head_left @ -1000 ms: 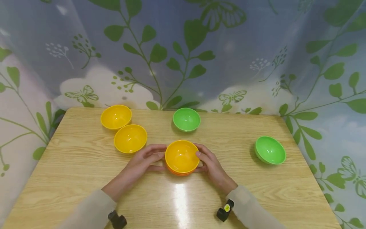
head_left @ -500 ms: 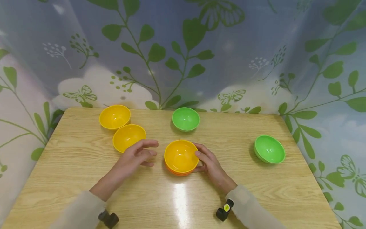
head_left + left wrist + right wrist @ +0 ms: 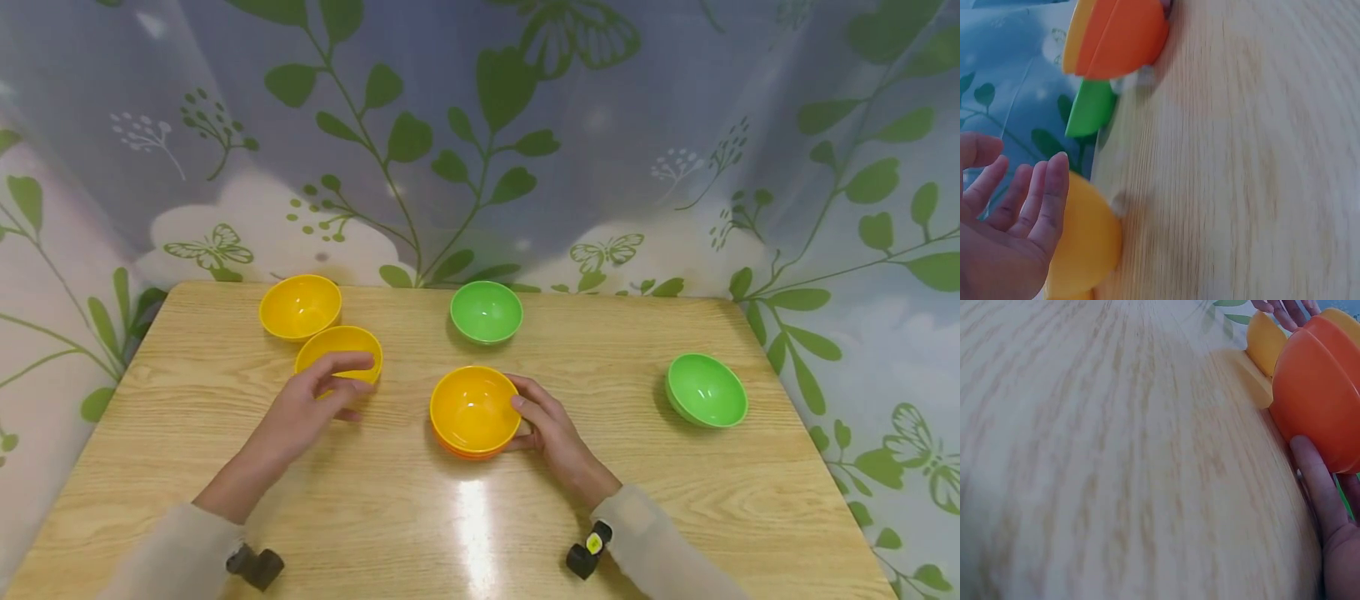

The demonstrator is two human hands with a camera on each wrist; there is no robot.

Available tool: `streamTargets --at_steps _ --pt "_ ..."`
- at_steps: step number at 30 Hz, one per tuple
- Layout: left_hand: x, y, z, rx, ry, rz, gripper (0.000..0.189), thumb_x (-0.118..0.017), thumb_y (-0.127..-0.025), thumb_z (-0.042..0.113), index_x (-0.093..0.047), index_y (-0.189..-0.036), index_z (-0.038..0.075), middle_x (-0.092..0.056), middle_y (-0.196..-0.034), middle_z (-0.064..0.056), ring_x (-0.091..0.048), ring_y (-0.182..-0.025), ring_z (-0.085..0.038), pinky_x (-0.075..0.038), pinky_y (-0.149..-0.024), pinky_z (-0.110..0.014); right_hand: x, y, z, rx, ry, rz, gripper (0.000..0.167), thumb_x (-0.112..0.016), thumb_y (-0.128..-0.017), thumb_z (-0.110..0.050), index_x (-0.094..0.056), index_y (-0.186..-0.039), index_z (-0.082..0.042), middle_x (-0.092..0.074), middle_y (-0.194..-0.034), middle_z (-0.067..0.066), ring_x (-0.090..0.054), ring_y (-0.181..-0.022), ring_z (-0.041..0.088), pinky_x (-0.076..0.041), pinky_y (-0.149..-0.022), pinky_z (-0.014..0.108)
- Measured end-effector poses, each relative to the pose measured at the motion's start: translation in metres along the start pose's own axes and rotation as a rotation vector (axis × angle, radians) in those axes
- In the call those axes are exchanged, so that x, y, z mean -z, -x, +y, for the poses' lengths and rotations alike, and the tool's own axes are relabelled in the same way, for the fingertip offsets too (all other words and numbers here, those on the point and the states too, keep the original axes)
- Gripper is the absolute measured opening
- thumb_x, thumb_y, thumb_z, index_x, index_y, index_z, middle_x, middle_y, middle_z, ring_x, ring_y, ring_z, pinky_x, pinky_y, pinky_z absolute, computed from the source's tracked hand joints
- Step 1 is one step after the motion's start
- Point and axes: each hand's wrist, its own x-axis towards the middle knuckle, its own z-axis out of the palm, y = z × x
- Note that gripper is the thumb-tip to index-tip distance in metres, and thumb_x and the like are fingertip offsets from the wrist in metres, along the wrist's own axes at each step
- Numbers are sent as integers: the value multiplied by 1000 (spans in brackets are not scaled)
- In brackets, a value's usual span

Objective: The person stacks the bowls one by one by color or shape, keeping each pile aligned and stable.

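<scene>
A stack of bowls stands near the middle of the table, a yellow bowl [image 3: 475,408] on top and orange bowls [image 3: 1125,40] beneath it. My right hand [image 3: 558,437] holds this stack from the right side, thumb at the rim and fingers around the wall. To the left, my left hand [image 3: 300,412] has relaxed, parted fingers and holds nothing. It overlaps the nearer single yellow bowl [image 3: 333,339] in the head view, hiding part of it. Behind that one sits another yellow bowl [image 3: 300,308], close against it.
One green bowl [image 3: 487,312] is at the back middle of the wooden table [image 3: 600,350]. A second green bowl [image 3: 707,392] stands on the right. A leaf-patterned curtain [image 3: 450,125] hangs along the back edge.
My left hand has let go of the stack and moved left to the nearer single yellow bowl. My right hand stays on the stack, which has not moved.
</scene>
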Motion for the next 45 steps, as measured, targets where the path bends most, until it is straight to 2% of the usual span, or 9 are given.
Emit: streamTargets --at_steps 11,19,21,26,33,38,41,43,45 --pt "25 -1 -13 33 -51 95 46 -62 -113 23 -54 -154 5 -55 -159 -17 -68 -118 -10 -68 -90 -33 0 1 0 11 -11 -2 53 -46 -115 -30 -45 -163 -8 -45 -167 16 -63 -133 23 -70 -86 41" --pt "34 1 -17 28 -112 161 43 -59 -113 19 -56 -153 3 -53 -160 -15 -64 -111 -1 -68 -87 -28 -1 2 -1 9 -13 1 54 -46 -114 -30 -45 -163 -8 -44 -167 17 -65 -128 20 -70 -85 41" --pt "34 0 -17 39 -139 182 43 -60 -113 20 -57 -153 4 -52 -161 -16 -63 -113 -5 -67 -86 -27 -1 2 -1 12 -15 -1 54 -46 -114 -30 -45 -163 -7 -44 -167 18 -66 -125 20 -70 -85 41" --pt "36 0 -17 49 -218 231 40 -60 -113 19 -60 -151 7 -51 -162 -16 -61 -128 -26 -66 -84 -21 -1 2 -1 15 -22 -6 54 -47 -114 -30 -44 -163 -7 -44 -167 18 -68 -122 20 -70 -85 42" --pt "39 2 -19 -58 -404 284 33 -66 -108 9 -68 -141 8 -56 -159 -18 -60 -134 -40 -52 -78 -6 -1 2 -1 15 -22 -8 54 -46 -114 -30 -45 -163 -7 -44 -167 18 -68 -122 20 -70 -86 42" --pt "40 1 -23 -127 -469 311 30 -70 -104 2 -72 -133 6 -54 -158 -20 -55 -141 -46 -45 -79 -1 -1 2 -2 13 -20 -3 54 -46 -114 -30 -45 -163 -7 -44 -167 18 -68 -122 20 -70 -85 42" --pt "39 0 -26 -146 -477 320 29 -71 -102 -2 -74 -130 4 -51 -160 -21 -53 -142 -49 -58 -82 -11 -1 2 -2 8 -12 1 54 -47 -114 -31 -45 -163 -8 -45 -167 17 -68 -123 21 -70 -85 41" --pt "39 -1 -27 -150 -475 323 30 -71 -101 -5 -74 -129 3 -50 -160 -22 -52 -143 -50 -66 -87 -29 -1 2 -3 4 -8 3 54 -47 -114 -31 -45 -163 -9 -45 -167 17 -67 -124 22 -70 -86 41" --pt "39 -1 -28 -148 -474 324 30 -70 -100 -6 -74 -129 2 -48 -161 -23 -52 -143 -51 -66 -91 -46 -1 2 -3 3 -7 3 54 -47 -114 -31 -45 -163 -9 -45 -167 17 -67 -125 22 -70 -86 41"
